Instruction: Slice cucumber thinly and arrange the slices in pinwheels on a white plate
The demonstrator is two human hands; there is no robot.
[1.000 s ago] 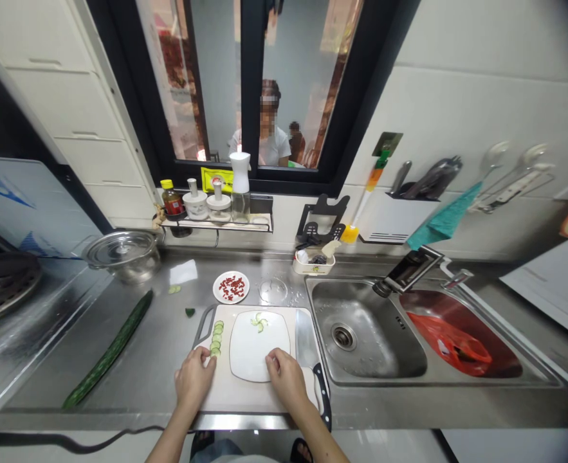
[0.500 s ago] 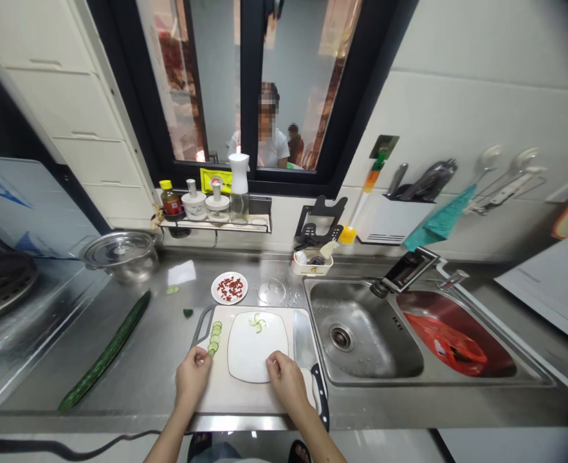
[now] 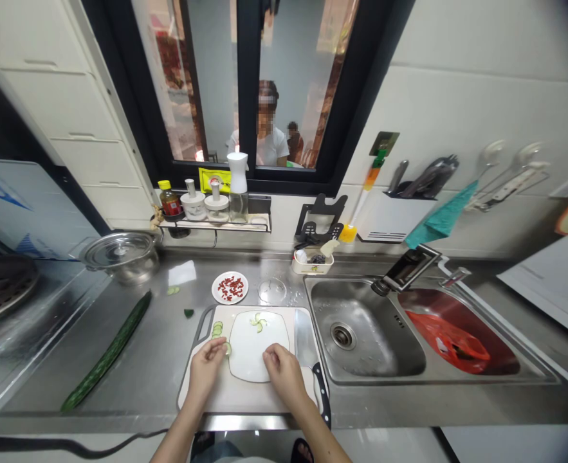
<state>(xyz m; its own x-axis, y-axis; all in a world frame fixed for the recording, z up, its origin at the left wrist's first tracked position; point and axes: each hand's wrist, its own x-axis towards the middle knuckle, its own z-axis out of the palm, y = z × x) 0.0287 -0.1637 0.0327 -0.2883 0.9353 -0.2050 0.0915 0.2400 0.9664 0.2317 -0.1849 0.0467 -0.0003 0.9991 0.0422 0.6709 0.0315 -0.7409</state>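
Note:
Between the thumb and fingers of my left hand is a thin cucumber slice, held at the left edge of a white square plate. My right hand is closed in a pinch over the plate's right edge; whatever its fingertips hold is hidden. Near the plate's far side, small cucumber pieces lie in a fanned cluster. The plate rests on a pale cutting board. Beyond my left hand, a short row of cucumber slices lies on the board. A knife lies along the board's right side.
A long cucumber lies on the steel counter at left, near a lidded pot. Behind the board stands a small dish of chopped red pieces. At right is a double sink with a red plastic bag in it.
My left hand has moved from the row of slices rightward to the plate's edge, now carrying one cucumber slice. My right hand has hardly moved.

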